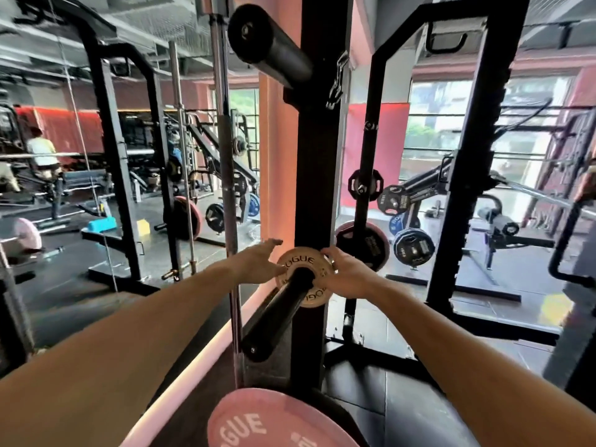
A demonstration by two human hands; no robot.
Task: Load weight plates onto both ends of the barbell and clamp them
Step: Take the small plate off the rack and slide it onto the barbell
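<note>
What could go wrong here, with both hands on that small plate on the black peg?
1. The right hand grips only the small plate's rim, and the left hand is open against it; the plate could slip off the peg and drop.
2. It could then land on the pink plate stored just below, or near the person's feet.
3. Fingers could get pinched between the plate and the rack post behind it.

storage peg [283,304] end bare, upright [317,175] behind plate [306,277]

Both forearms are bare to the frame edge, no sleeves showing; left hand [258,260] and right hand [350,275] are bare, without gloves
</note>
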